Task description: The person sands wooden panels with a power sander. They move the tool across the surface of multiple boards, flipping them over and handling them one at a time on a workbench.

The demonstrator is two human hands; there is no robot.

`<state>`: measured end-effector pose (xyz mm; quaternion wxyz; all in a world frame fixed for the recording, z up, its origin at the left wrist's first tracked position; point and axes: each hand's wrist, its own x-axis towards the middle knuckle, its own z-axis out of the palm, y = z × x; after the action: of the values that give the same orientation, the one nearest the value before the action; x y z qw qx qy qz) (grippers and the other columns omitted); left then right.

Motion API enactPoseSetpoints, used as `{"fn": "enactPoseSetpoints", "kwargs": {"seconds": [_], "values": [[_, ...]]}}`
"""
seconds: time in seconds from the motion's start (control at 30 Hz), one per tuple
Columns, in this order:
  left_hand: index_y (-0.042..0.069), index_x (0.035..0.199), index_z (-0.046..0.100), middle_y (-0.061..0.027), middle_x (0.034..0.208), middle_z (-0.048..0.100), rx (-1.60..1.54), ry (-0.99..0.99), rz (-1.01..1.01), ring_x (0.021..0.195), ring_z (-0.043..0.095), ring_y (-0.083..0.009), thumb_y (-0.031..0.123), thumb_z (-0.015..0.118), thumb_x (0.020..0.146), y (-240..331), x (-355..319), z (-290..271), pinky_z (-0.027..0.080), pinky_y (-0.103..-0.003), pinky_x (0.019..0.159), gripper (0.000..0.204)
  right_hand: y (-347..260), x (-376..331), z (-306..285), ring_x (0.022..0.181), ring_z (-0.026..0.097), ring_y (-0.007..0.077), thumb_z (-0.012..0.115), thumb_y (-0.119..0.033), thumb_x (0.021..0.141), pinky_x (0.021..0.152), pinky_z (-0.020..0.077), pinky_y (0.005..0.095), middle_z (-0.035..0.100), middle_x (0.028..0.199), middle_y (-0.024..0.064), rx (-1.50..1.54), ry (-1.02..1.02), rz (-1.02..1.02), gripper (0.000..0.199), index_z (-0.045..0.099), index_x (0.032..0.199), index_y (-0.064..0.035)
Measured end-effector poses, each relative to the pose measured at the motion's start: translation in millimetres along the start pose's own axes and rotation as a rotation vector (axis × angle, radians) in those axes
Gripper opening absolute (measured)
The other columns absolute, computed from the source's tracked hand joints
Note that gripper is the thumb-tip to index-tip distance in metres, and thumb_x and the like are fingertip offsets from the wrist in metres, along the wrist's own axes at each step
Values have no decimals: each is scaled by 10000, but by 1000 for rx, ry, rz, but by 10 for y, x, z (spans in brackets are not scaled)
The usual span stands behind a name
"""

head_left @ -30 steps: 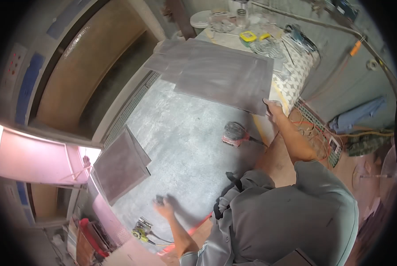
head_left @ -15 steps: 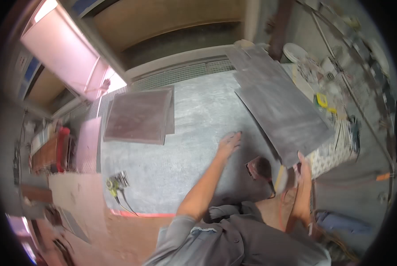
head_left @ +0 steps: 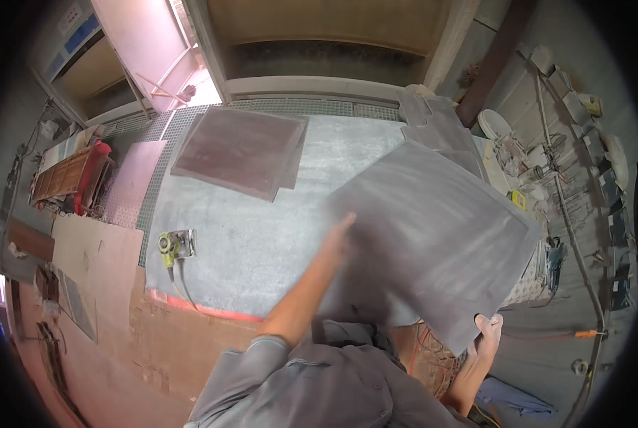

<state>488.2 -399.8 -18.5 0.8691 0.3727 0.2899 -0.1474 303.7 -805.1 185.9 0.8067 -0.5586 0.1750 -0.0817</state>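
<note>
A large flat grey panel point(head_left: 433, 228) is held tilted above the right part of the worktable point(head_left: 254, 228). My right hand point(head_left: 484, 335) grips its near right corner, thumb on the upper face. At the panel's near left edge is my left hand point(head_left: 338, 239), smeared by motion, so I cannot tell whether its fingers close on the edge. Further grey panels point(head_left: 440, 128) lie behind the held one at the far right. On the far left of the table rests a stack of brownish-grey panels point(head_left: 237, 150).
A green power sander point(head_left: 169, 246) with a cord sits at the table's left front. Tools and a white bucket point(head_left: 495, 125) crowd the right side. Cords and hoses point(head_left: 433, 349) lie on the floor by my right arm. A red-edged stack of boards point(head_left: 73, 178) stands left.
The grey panel has swung left and toward me over the table, covering the dark red sander. My right hand still holds its corner; my left hand has moved to its left edge. The view has shifted.
</note>
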Motion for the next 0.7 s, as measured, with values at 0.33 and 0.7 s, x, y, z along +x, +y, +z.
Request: {"fn": "enactPoseSetpoints", "kwargs": {"seconds": [0.33,0.7], "values": [[32,982,703,-123,957,701,-27,-44,1262,984,683,-249,652,374,1148,1411,-3083,-1961,499,-478,1139,721,-22,-487,1142,976,783,302,724,-218,869,853,648,413,762,1184,209,70,-322,510,635,623,1415,90],[-30,972,641,-68,865,592,780,1092,1142,807,571,-208,497,525,1171,2023,-2438,-2481,516,-382,772,575,2256,566,1055,1246,653,295,332,-606,1171,1081,491,427,696,1392,185,-771,-166,62,738,615,1508,-14]]}}
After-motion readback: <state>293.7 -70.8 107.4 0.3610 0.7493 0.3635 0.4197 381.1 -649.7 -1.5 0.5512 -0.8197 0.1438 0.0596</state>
